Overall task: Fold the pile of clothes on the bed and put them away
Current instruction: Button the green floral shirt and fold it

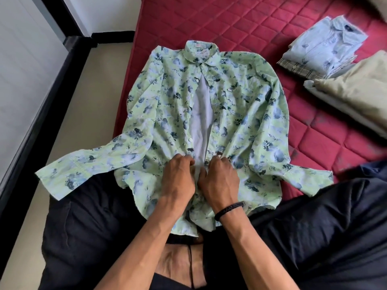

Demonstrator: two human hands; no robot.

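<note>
From the head view, your left hand (178,176) and right hand (218,177) sit side by side low on the front of the green floral shirt (167,114), fingers curled and pinching the two placket edges, one edge in each hand. Between your fingertips runs the open gap of the front, showing the pale inside of the cloth; it widens beyond your fingers and closes again at the collar (201,50), which lies at the far end from them. The shirt lies face up on the red quilted mattress (261,24), its hem draped over your dark trousers (100,222) on the near side of your knuckles. One sleeve spreads out left of your left hand, the other right of your right hand. Well beyond your right fingers, to the far right, stands a stack of folded shirts (322,47), just beside a beige pillow (356,86).
</note>
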